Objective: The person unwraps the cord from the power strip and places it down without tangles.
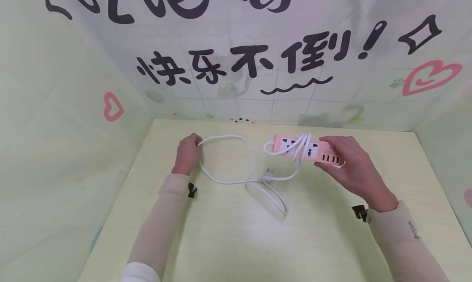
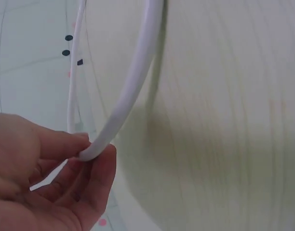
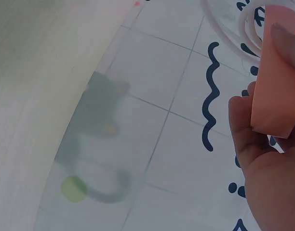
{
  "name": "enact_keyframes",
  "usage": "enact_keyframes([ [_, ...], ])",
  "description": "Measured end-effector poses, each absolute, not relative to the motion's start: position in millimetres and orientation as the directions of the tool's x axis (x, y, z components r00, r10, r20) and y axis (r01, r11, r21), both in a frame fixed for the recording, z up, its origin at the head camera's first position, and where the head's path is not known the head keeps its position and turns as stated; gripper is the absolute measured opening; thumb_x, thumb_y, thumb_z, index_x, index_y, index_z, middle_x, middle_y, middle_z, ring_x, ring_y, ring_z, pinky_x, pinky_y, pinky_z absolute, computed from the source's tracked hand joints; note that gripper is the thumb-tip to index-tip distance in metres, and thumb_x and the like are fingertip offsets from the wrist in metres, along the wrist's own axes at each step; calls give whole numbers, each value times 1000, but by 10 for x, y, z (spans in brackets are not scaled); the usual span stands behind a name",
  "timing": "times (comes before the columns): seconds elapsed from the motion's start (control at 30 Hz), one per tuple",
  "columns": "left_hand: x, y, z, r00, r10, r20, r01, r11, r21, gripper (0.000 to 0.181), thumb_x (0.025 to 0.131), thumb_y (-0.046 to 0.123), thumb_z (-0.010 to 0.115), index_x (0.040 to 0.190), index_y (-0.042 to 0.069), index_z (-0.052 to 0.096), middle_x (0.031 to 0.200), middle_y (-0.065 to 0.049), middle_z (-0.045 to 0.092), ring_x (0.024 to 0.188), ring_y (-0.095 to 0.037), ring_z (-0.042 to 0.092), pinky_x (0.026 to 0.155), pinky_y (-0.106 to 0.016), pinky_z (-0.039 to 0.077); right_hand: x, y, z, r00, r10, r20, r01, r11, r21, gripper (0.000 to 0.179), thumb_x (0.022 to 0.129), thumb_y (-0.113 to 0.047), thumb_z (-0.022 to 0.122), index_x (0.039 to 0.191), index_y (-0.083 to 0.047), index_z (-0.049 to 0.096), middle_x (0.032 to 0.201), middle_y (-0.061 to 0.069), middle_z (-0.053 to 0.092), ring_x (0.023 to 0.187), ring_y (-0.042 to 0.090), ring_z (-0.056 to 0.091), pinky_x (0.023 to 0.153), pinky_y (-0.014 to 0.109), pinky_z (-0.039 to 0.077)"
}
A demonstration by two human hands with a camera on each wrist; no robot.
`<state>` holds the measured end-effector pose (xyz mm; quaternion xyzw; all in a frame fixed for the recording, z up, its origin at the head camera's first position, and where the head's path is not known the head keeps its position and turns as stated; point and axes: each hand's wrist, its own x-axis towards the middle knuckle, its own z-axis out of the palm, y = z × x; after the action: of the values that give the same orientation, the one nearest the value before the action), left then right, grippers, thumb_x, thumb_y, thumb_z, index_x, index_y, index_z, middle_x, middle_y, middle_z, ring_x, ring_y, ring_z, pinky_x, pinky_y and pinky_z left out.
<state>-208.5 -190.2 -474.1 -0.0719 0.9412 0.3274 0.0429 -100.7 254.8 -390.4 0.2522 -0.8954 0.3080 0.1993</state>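
My right hand (image 1: 350, 159) grips one end of a pink power strip (image 1: 277, 142) with white socket panels and a row of USB ports. Several turns of its white cord (image 1: 303, 144) are wrapped around the strip's middle. The thumb lies along the strip's pink side (image 3: 277, 96) in the right wrist view. At the left, my left hand (image 1: 189, 153) pinches the cord between thumb and fingers, and the left wrist view shows the pinched cord (image 2: 126, 101) up close. Between the hands the cord makes a wide loop, with its plug (image 1: 268, 176) near the crossing and a smaller loop below.
A pale wood-grain table (image 1: 236, 241) lies under both hands. Behind it hangs a light sheet (image 1: 236, 97) with black lettering and pink hearts, and similar sheets close off the left and right sides. A small black piece (image 1: 191, 190) sits at the left cuff, another (image 1: 359, 212) at the right.
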Motion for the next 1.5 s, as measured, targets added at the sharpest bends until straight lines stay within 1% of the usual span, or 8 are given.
enact_keyframes([
  [0.23, -2079, -2013, -4742, -969, -176, -170, -244, 775, 583, 32, 98, 5, 51, 130, 0, 58, 116, -19, 65, 96, -35, 65, 80, -42, 58, -1014, 2605, -3946, -820, -285, 496, -528, 711, -465, 66, 67, 3, 91, 128, -5, 65, 114, 9, 70, 99, 16, 51, 78, 24, 37],
  [0.4, -2034, -1877, -4587, -985, -131, -112, -171, 823, 541, 40, 100, 14, 54, 137, 1, 55, 131, -23, 56, 114, -41, 56, 87, -52, 56, -1016, 2587, -3940, -824, -279, 494, -523, 709, -472, 67, 68, 3, 91, 129, -4, 64, 113, 9, 70, 97, 14, 49, 76, 23, 37],
  [0.6, -1954, -1372, -4271, -968, 164, 192, 251, 698, 671, 39, 99, 16, 65, 135, 4, 58, 132, -16, 60, 119, -34, 59, 101, -47, 54, -1017, 2540, -3924, -823, -272, 499, -525, 701, -482, 67, 69, 3, 90, 130, -5, 64, 114, 9, 69, 99, 15, 49, 77, 23, 38],
  [0.77, -1762, -877, -4053, -804, 502, 318, 568, 493, 659, 75, 86, 23, 83, 150, 8, 45, 148, -11, 50, 133, -24, 51, 111, -37, 49, -1029, 2492, -3942, -828, -283, 485, -528, 685, -502, 65, 70, 4, 89, 130, -6, 64, 116, 8, 69, 101, 14, 50, 78, 22, 38],
  [0.9, -1672, -615, -4000, -706, 600, 375, 692, 476, 543, 87, 79, 28, 89, 150, 7, 44, 151, -9, 49, 141, -24, 44, 123, -35, 36, -1045, 2419, -3977, -832, -304, 465, -534, 669, -518, 63, 72, 1, 89, 129, -7, 65, 115, 6, 69, 98, 11, 48, 76, 21, 38],
  [1.23, -1605, -559, -4086, -715, 547, 436, 680, 395, 618, 61, 77, 24, 91, 130, 10, 64, 125, -4, 69, 112, -15, 64, 97, -29, 56, -1048, 2325, -3994, -878, -344, 332, -478, 647, -594, 63, 77, -12, 89, 134, -15, 63, 122, 1, 67, 98, 8, 49, 73, 18, 43],
  [1.33, -1606, -590, -4105, -705, 536, 465, 688, 354, 634, 60, 76, 25, 91, 129, 11, 65, 124, -3, 70, 113, -15, 64, 98, -28, 56, -1045, 2387, -3960, -917, -350, 191, -370, 569, -734, 58, 90, -17, 79, 143, -20, 57, 130, 0, 63, 101, 6, 54, 77, 16, 48],
  [1.5, -1612, -634, -4102, -701, 511, 497, 685, 290, 669, 60, 76, 21, 91, 129, 11, 65, 124, -3, 71, 112, -15, 65, 97, -28, 57, -1098, 2455, -4020, -946, -325, -21, -93, 329, -940, 49, 111, -43, 34, 154, -22, 45, 142, -6, 58, 123, 1, 55, 98, 11, 44],
])
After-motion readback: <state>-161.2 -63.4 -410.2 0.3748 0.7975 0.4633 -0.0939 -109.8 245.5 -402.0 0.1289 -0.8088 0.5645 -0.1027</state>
